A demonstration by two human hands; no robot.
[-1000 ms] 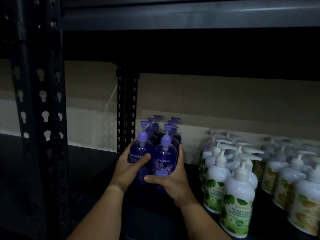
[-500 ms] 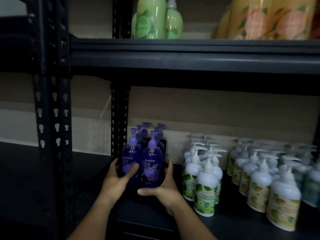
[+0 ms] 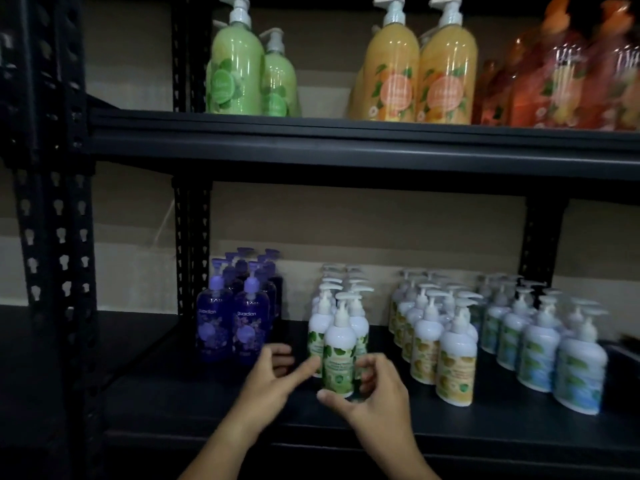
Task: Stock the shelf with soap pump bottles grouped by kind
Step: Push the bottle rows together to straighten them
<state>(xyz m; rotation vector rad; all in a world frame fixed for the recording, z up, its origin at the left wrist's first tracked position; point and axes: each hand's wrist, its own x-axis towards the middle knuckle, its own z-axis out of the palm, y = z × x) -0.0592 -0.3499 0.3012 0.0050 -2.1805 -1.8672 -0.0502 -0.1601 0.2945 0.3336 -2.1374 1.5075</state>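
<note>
Item: dark metal shelf (image 3: pixel 346 415), two tiers. Upper tier: we count tall green bottles (image 3: pixel 235 64), orange bottles (image 3: pixel 415 67) and blurred red bottles (image 3: pixel 561 77). Lower tier, left to right: purple bottles (image 3: pixel 232 317), green-leaf white bottles (image 3: pixel 341 327), yellow-label white bottles (image 3: pixel 436 341), blue-label white bottles (image 3: pixel 540 348), each kind grouped apart. Front green-leaf bottle (image 3: pixel 338 358): our right hand (image 3: pixel 377 396) curls fingers and thumb around its base; our left hand (image 3: pixel 273 372), fingers loosely spread, thumb touching its side.
</note>
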